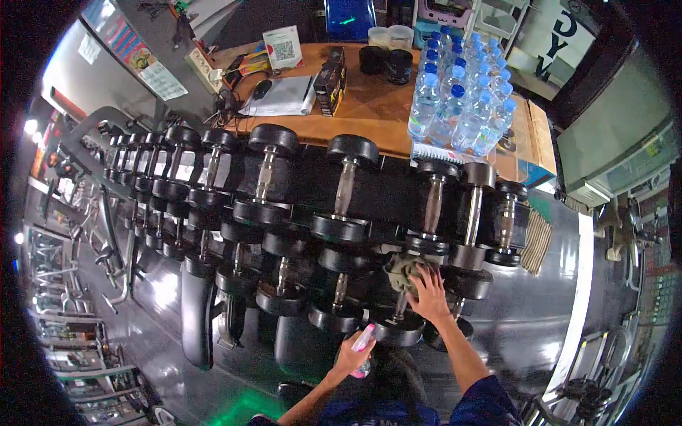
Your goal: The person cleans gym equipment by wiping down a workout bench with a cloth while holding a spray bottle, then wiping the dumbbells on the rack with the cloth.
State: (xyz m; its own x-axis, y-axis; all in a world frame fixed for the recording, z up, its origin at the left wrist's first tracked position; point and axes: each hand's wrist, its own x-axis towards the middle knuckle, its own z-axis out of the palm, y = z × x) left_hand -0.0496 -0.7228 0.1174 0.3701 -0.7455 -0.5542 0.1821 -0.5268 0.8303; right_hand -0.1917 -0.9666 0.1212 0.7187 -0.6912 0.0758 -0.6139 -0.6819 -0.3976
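Note:
My right hand [428, 292] presses a crumpled grey-green cloth [405, 272] onto the upper end of a dumbbell [398, 328] on the lower rack row. Its fingers are spread over the cloth. My left hand [349, 356] is closed round a bottle with a pink and white spray top [364, 337], just left of that dumbbell's lower end. Black dumbbells with metal handles lie on both rows of the rack; one upper-row dumbbell [433, 206] sits just above the cloth.
Behind the rack a wooden desk [383, 106] holds many water bottles [455, 92], a black box [330, 82], papers [280, 96] and dark cups. A padded bench [199, 319] stands at the lower left. A striped mat [537, 241] lies at the right.

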